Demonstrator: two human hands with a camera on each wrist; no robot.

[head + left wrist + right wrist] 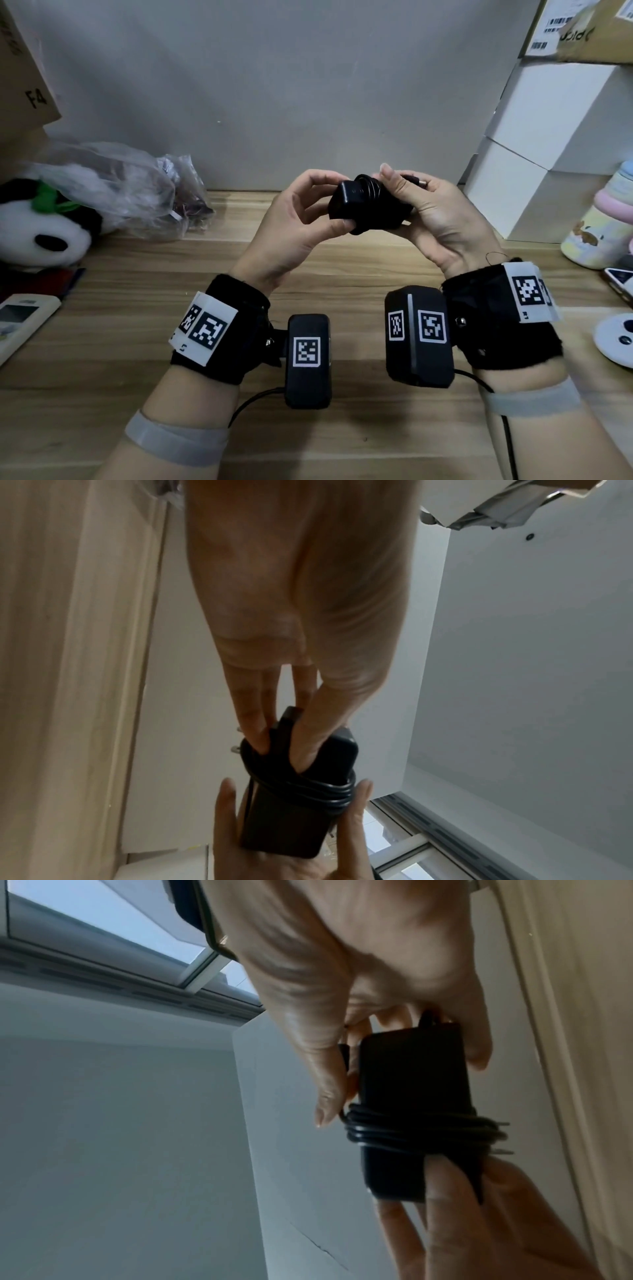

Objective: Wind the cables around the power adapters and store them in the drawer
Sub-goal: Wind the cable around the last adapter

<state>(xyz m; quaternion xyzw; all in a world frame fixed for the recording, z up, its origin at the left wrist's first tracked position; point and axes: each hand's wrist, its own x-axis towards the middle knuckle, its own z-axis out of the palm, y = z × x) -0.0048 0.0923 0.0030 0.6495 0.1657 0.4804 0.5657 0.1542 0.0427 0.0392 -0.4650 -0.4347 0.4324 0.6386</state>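
A black power adapter (363, 209) hangs above the wooden table (308, 428), held between both hands. Its black cable (371, 186) is wound in several turns around the adapter's middle. The cable's plug end (419, 182) sticks out past my right fingers. My left hand (339, 204) pinches the adapter's left end between thumb and fingers. My right hand (400, 192) grips the right end, thumb beside the coils. The left wrist view shows the adapter (301, 818) and the cable coils (322, 791). The right wrist view shows the adapter (411, 1074) and the cable coils (421, 1129). No drawer is in view.
A panda plush (44, 226) and a crumpled plastic bag (130, 192) lie at the back left, with a remote control (20, 322) near the left edge. White boxes (534, 154), a pastel bottle (603, 219) and a phone (620, 281) stand on the right.
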